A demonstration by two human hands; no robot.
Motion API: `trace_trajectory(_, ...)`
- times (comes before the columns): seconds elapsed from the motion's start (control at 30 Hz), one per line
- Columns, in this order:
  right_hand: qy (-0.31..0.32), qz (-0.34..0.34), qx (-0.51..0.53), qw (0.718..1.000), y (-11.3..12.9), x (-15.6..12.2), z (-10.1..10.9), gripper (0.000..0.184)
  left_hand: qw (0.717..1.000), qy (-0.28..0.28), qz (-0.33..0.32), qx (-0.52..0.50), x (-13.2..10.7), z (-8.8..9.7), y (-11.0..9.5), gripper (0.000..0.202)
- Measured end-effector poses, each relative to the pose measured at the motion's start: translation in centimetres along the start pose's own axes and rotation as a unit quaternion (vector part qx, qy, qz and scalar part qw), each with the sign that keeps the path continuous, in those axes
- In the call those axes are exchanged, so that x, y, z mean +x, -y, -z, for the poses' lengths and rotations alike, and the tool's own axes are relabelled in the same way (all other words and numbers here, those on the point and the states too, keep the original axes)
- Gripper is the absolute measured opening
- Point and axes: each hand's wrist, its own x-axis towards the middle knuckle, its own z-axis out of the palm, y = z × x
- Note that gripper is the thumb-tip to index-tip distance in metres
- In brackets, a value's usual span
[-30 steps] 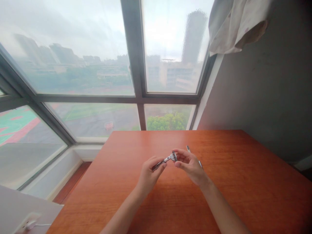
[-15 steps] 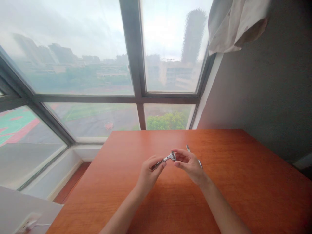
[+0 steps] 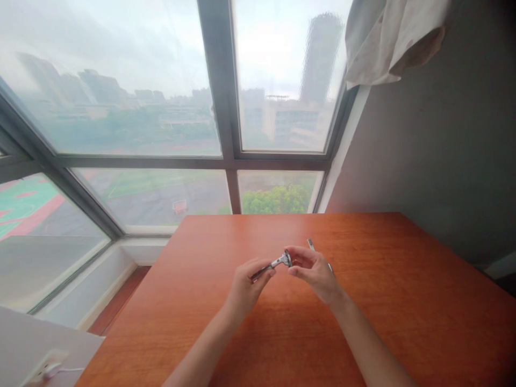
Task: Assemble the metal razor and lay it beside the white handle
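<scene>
A silver razor (image 3: 278,262) with a dark grip is held above the table, its head pointing right and slightly up. My left hand (image 3: 249,282) is closed around the handle, thumb below and fingers over it. At the other end, my right hand (image 3: 310,270) curls its thumb and fingertips about the razor's head, the index fingertip touching its upper edge. Behind the right hand lies a slim, silver-and-dark stick-like object (image 3: 310,244) on the table. Its middle is hidden by that hand, so its kind is unclear.
Both forearms reach over a reddish-brown wooden table (image 3: 258,349). Its far edge stands near large framed windows (image 3: 231,107). A pale cloth (image 3: 387,48) hangs at upper right beside a grey wall (image 3: 435,150). A socket with a plugged-in cable (image 3: 50,371) is at lower left.
The razor's head appears turned slightly between the right fingertips, its edge now showing more upright. Both hands stay nearly in place.
</scene>
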Motion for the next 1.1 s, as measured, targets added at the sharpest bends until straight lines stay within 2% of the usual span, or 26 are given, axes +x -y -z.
trace_trajectory(0.43,0.021,0.032,0.009,0.999,0.00,0.16,-0.23,0.041,1.000,0.020,-0.010,0.017,0.05,0.08,0.21,0.022)
trace_trajectory(0.67,0.032,0.025,0.010,0.999,-0.11,0.17,-0.21,0.042,0.999,0.028,-0.021,0.017,0.15,0.13,0.12,0.020)
trace_trajectory(1.1,0.011,0.007,-0.018,1.000,-0.07,0.10,-0.60,0.044,0.997,0.037,-0.037,0.051,0.34,0.40,0.09,0.022)
